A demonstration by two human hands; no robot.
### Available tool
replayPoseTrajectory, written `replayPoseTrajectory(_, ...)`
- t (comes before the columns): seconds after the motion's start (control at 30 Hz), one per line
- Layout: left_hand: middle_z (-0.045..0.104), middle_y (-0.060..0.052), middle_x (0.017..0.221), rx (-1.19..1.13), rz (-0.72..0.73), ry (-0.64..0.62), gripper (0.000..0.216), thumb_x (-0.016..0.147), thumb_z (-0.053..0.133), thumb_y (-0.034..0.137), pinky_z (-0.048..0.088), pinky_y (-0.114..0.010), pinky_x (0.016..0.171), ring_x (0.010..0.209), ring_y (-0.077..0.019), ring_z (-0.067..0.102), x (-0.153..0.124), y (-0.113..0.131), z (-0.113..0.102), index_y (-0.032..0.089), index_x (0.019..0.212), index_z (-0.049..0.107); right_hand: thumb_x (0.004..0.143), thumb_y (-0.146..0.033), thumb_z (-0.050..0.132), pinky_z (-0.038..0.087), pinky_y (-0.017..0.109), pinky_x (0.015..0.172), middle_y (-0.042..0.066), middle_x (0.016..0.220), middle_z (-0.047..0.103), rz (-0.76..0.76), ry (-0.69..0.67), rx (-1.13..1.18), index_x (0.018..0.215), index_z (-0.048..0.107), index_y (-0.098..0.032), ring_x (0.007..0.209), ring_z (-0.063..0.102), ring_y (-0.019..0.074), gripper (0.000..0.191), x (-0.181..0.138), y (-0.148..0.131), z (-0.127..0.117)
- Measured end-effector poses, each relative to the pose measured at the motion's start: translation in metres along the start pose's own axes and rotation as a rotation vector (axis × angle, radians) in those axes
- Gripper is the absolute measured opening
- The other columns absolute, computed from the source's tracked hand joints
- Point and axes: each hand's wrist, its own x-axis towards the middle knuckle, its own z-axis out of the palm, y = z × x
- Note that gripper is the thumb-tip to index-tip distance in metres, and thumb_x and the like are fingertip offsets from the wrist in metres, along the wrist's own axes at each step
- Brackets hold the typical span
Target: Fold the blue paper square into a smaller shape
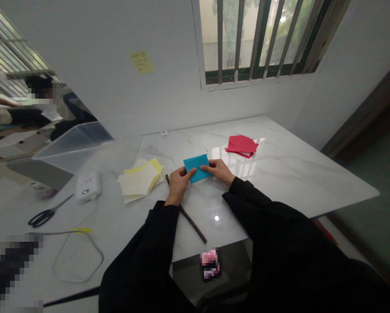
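A folded blue paper (197, 166) lies on the white marble table (279, 174) in front of me. My left hand (178, 183) pinches its near left corner with thumb on top. My right hand (221, 170) presses down on its right edge. Both arms wear black sleeves. A thin dark brown stick (191, 221) lies on the table under my left forearm, running toward the table's near edge.
A stack of yellow and cream papers (140, 180) lies left of the blue paper, red papers (242, 144) to the right. Further left are a small white device (88, 186) with a cable, black scissors (45, 215) and a clear plastic box (74, 145). Another person sits far left.
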Motion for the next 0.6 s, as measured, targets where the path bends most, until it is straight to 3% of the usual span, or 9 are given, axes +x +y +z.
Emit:
replayPoseTrajectory(0.3,0.082,-0.012,0.099,-0.015,0.001,-0.014,0.062,0.064,0.093,0.057,0.059,-0.044,0.093,0.088,-0.0281,0.076,0.003,-0.005,0.0,0.012,0.104,0.081,0.072,-0.063,0.085,0.048,0.031,0.066,0.007,0.082,0.073,-0.014,-0.003,-0.001,0.09,0.077,-0.013,0.07,0.06,0.0169,0.053,0.0,0.001,-0.001)
replayPoseTrajectory(0.47,0.081,-0.012,0.096,0.003,-0.032,-0.023,0.062,0.064,0.092,0.058,0.059,-0.044,0.092,0.087,-0.0281,0.076,0.001,-0.002,0.001,0.011,0.103,0.081,0.073,-0.064,0.083,0.043,0.028,0.06,0.004,0.073,0.069,-0.03,0.01,-0.05,0.082,0.074,-0.012,0.065,0.057,0.015,0.053,0.0,0.003,-0.001)
replayPoseTrajectory(0.6,0.081,-0.011,0.093,0.059,-0.041,-0.029,0.059,0.065,0.091,0.059,0.06,-0.043,0.087,0.085,-0.0281,0.075,-0.004,0.007,0.003,0.012,0.101,0.081,0.073,-0.063,0.084,0.048,0.029,0.064,0.005,0.079,0.072,-0.032,-0.012,-0.038,0.092,0.077,-0.013,0.07,0.062,0.017,0.055,-0.001,0.0,0.0)
